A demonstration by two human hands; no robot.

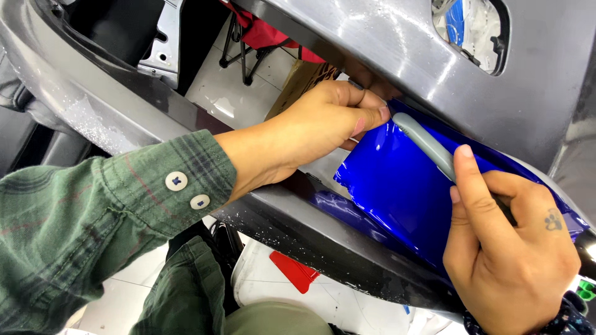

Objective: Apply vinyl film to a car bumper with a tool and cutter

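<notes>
A glossy blue vinyl film (397, 186) lies over part of a grey car bumper (434, 68). My left hand (323, 121) pinches the film's upper edge where it meets the bumper's recess, fingers closed on it. My right hand (503, 242) grips a slim grey knife-like tool (425, 142), index finger laid along its handle, with the tip pointing up-left toward the fingers of my left hand. The loose lower-left edge of the film is ragged and hangs free.
The bumper has an oval opening (475, 28) at the upper right and is speckled with water drops. Below it lie a white tiled floor, a red squeegee-like piece (295, 273), a folding stand with red fabric (261, 37) and a cardboard box (304, 77).
</notes>
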